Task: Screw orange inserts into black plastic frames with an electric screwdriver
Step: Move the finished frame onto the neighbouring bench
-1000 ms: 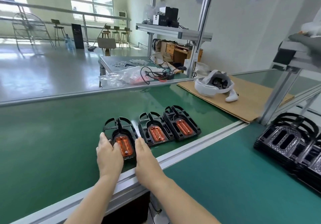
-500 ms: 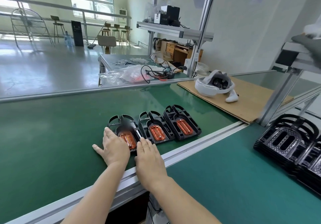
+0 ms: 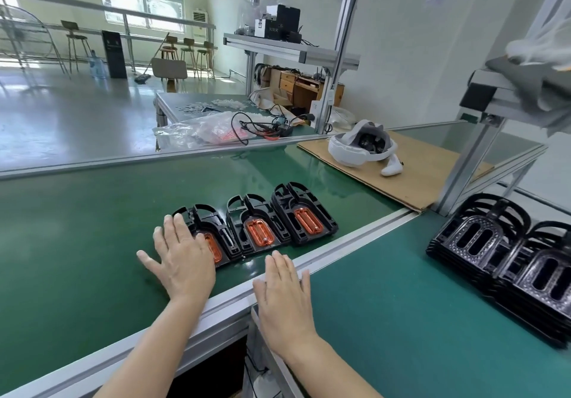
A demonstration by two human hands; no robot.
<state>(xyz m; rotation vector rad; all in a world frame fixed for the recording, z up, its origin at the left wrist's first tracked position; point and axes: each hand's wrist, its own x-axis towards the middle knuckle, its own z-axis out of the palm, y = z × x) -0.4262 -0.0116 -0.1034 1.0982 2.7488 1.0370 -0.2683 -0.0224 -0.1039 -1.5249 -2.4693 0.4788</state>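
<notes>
Since half a second ago my right hand (image 3: 285, 286) has slid back off the frames and now lies flat, fingers straight, on the metal rail (image 3: 355, 243) low in the middle of the picture, holding nothing. My left hand (image 3: 182, 258) has stayed forward, palm down with the fingers spread and relaxed, resting on the left frame (image 3: 216, 231) and covering part of its orange insert (image 3: 214, 246); it grips nothing. Three black frames sit side by side on the green mat (image 3: 77, 227) at centre: to the right of the one under my hand is the middle frame (image 3: 251, 224) with its insert (image 3: 259, 232), then the right frame (image 3: 304, 214) with its insert (image 3: 308, 220). A stack of empty frames (image 3: 509, 258) stands at the right edge. A white headset (image 3: 361, 147) lies on cardboard (image 3: 432, 175) at upper right.
</notes>
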